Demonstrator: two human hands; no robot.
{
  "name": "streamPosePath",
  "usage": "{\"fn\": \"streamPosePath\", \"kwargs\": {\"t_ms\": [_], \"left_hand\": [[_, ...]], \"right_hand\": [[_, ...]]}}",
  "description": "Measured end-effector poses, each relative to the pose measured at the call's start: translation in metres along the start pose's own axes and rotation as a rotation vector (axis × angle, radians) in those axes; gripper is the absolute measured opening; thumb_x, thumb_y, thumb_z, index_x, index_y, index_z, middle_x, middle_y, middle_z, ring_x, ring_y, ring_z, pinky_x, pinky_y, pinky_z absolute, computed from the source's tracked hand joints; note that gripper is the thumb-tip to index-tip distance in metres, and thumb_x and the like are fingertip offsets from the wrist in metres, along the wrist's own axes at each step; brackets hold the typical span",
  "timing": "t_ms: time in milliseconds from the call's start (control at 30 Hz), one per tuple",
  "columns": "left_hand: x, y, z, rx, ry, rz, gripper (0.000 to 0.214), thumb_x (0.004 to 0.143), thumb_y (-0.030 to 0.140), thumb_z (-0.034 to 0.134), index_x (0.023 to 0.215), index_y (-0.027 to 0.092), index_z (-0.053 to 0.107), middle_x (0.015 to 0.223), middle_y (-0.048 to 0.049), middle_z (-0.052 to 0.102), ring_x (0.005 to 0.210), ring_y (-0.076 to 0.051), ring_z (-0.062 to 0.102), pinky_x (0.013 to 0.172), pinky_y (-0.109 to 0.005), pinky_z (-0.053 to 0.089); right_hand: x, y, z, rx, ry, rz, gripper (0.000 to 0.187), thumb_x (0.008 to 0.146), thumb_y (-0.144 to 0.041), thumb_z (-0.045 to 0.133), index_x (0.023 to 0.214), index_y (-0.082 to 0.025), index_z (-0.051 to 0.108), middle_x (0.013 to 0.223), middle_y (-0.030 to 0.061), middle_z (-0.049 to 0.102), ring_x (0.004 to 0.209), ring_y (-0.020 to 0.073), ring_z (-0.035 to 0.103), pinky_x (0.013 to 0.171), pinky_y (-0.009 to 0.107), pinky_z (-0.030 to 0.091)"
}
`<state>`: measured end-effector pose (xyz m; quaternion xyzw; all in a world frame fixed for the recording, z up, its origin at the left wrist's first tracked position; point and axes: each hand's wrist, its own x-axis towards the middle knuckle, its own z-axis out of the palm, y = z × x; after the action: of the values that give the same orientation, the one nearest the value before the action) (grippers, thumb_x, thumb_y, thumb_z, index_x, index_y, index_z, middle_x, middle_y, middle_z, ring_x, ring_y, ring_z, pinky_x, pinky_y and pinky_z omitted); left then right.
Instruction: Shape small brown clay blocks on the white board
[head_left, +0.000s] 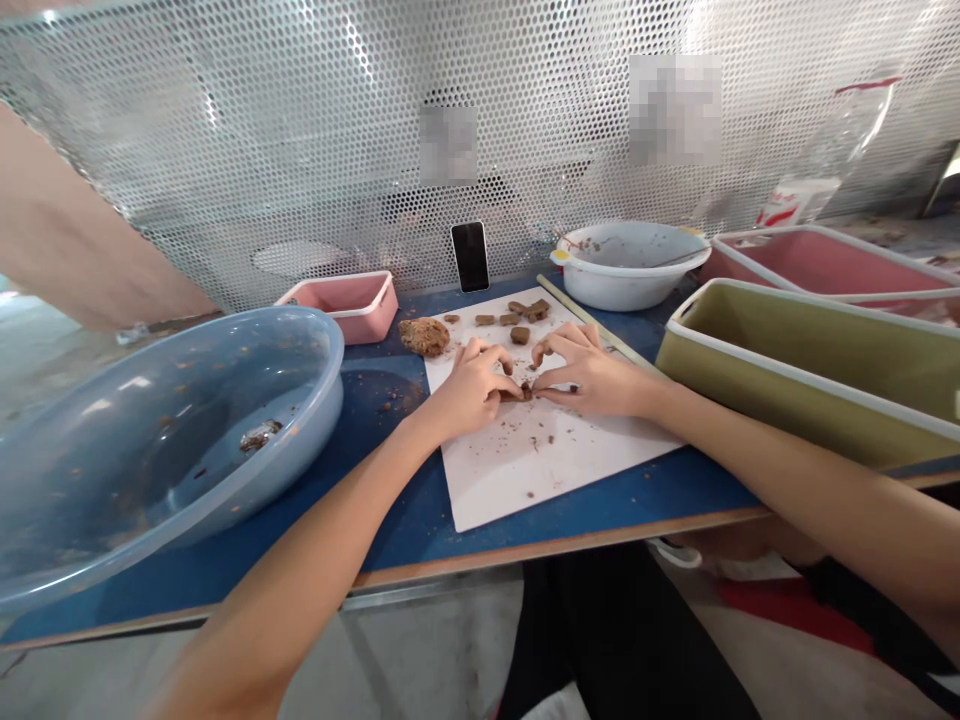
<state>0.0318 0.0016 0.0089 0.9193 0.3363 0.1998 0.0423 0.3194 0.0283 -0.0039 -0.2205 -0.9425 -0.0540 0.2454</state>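
Brown fragment (526, 391), long axis unclear

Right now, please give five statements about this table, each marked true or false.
1. The left hand and right hand are over the white board. True.
2. The phone lies flat. False: the phone stands upright.
3. The blue basin is at the picture's left. True.
4. The left hand grips the large brown lump. False: the large brown lump lies beyond that hand.
5. The green container stands beyond the white basin. False: the green container is nearer.
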Motion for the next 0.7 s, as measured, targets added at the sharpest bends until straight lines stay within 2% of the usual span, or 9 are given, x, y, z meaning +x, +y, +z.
{"fn": "streamPosePath", "kwargs": {"t_ms": [333, 533, 700], "left_hand": [[0.0006, 0.0013, 0.0000, -0.018, 0.017, 0.006, 0.055, 0.091, -0.005, 0.054, 0.107, 0.029, 0.093, 0.127, -0.0114, 0.068, 0.131, -0.034, 0.052, 0.119, -0.062, 0.044], [0.0007, 0.0022, -0.0027, -0.029, 0.088, -0.015, 0.050, 0.096, -0.002, 0.053, 0.099, 0.027, 0.093, 0.121, -0.0116, 0.070, 0.124, -0.032, 0.053, 0.117, -0.061, 0.047], [0.0015, 0.0032, -0.0002, 0.002, 0.044, -0.014, 0.051, 0.094, -0.003, 0.055, 0.101, 0.029, 0.094, 0.124, -0.0118, 0.070, 0.128, -0.034, 0.053, 0.115, -0.063, 0.047]], "right_hand": [[0.0006, -0.0005, -0.0014, 0.025, 0.016, -0.025, 0.028, 0.113, -0.029, 0.065, 0.101, -0.032, 0.090, 0.131, 0.0112, 0.069, 0.125, 0.0338, 0.054, 0.097, 0.050, 0.034], [0.0016, -0.0054, -0.0032, 0.030, 0.044, 0.104, 0.019, 0.109, -0.033, 0.071, 0.101, -0.030, 0.088, 0.130, 0.0113, 0.070, 0.127, 0.0345, 0.055, 0.101, 0.051, 0.038], [0.0036, -0.0084, 0.0027, 0.031, 0.058, 0.126, 0.019, 0.110, -0.035, 0.073, 0.102, -0.032, 0.090, 0.128, 0.0097, 0.071, 0.123, 0.0331, 0.058, 0.101, 0.051, 0.035]]}}
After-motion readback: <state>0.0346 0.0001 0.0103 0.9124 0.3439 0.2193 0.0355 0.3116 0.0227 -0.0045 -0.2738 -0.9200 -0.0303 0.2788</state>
